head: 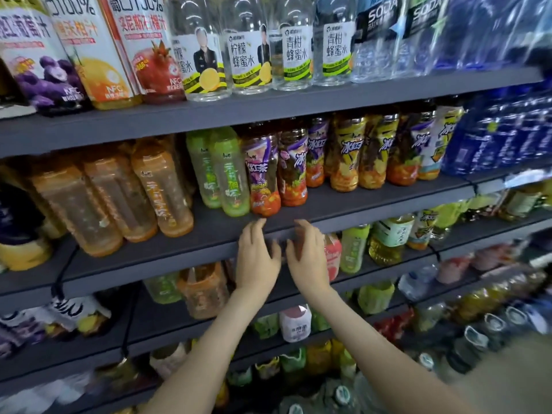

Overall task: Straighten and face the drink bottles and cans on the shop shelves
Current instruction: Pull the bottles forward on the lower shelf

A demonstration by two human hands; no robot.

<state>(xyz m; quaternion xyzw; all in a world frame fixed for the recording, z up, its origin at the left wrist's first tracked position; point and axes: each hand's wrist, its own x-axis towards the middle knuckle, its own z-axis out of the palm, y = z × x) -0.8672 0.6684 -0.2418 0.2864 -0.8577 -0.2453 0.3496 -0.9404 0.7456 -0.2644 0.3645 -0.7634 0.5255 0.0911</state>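
both hands hold nothing: the left hand [257, 258] and right hand [309, 258] hover side by side, fingers loosely spread, at the front edge of the grey shelf [373, 201]. just above their fingertips stand the purple-labelled tea bottles [264, 177] (print blurred), with green tea bottles [233, 174] at their left.

Your middle shelf [343, 204] carries orange bottles [161, 189], green bottles [230, 174] and iced-tea bottles [346, 153]. The shelf above [268, 112] bears juice cartons [98, 55] and clear bottles [251, 55].
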